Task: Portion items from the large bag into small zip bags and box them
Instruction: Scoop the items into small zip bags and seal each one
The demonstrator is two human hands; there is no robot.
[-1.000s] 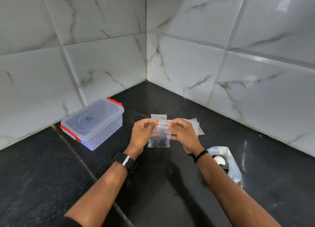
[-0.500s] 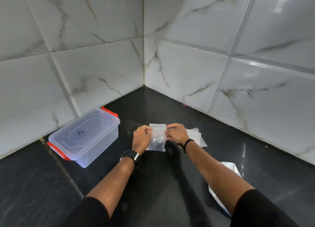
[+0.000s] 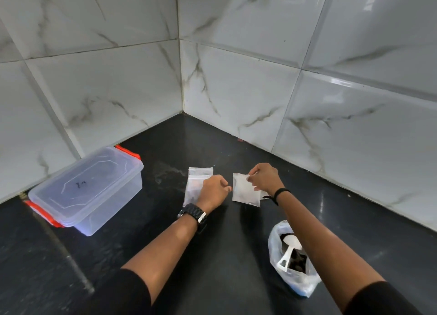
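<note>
The black counter [image 3: 224,255] runs into a corner of pale marble tiles, and everything on it can be placed from the clear plastic box [image 3: 87,189] with red clips that sits against the left wall, its lid on. Well to the right of the box and nearer the person, the large bag [image 3: 292,262] stands open with dark pieces and a white scoop [image 3: 289,248] inside. Just right of the box lies a filled zip bag [image 3: 197,184], flat on the counter with dark contents showing through it; the left hand [image 3: 212,191] sits over its near right edge with fingers curled, though whether it pinches the bag or only rests there I cannot tell. Farther right from the box, the right hand [image 3: 264,176] pinches the top corner of an empty zip bag [image 3: 244,191], lifting it from what looks like a small stack (only a sliver of another shows beneath the wrist). The step in hand looks like the turn between portions: one bag done and set down, a fresh one being taken up. The next move likely calls for both hands to part the new bag's mouth, then one to hold it wide while the other works the scoop. The finished bag is not yet boxed, and the lid must come off first.
</note>
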